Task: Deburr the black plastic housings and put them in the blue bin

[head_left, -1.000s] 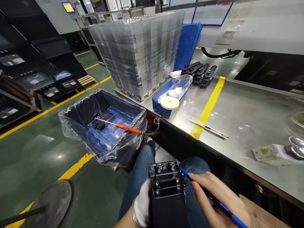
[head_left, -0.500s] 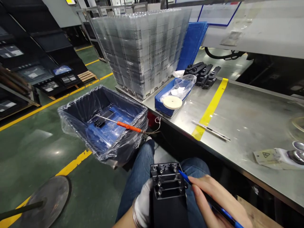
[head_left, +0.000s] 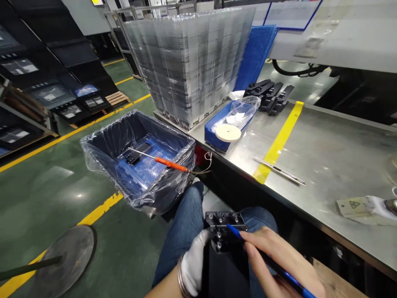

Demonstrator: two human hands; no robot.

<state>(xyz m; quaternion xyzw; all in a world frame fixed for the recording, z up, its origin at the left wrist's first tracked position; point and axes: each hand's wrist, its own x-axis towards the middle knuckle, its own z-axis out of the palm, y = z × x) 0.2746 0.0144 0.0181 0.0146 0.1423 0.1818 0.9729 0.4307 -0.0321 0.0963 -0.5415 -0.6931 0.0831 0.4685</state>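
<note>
Over my lap, my left hand (head_left: 192, 267), in a white glove, grips a black moulded plastic part (head_left: 223, 248) upright by its left side. Several small round holes show at the part's top end. My bare right hand (head_left: 279, 260) holds a thin blue tool (head_left: 273, 265) like a pen, and its tip rests on the part's top face near the holes. Both hands sit low at the bottom of the view, in front of the steel bench (head_left: 322, 161).
A bag-lined dark bin (head_left: 105, 145) stands on the floor to the left, an orange-handled screwdriver (head_left: 169, 164) across its rim. On the bench are a tall stack of clear trays (head_left: 189, 62), a blue tray (head_left: 217, 142), black parts (head_left: 271, 97) and metal tweezers (head_left: 279, 170).
The black part has tipped so that less of its top face shows, and the blue tool's tip has shifted left across it. The view has drifted slightly.
</note>
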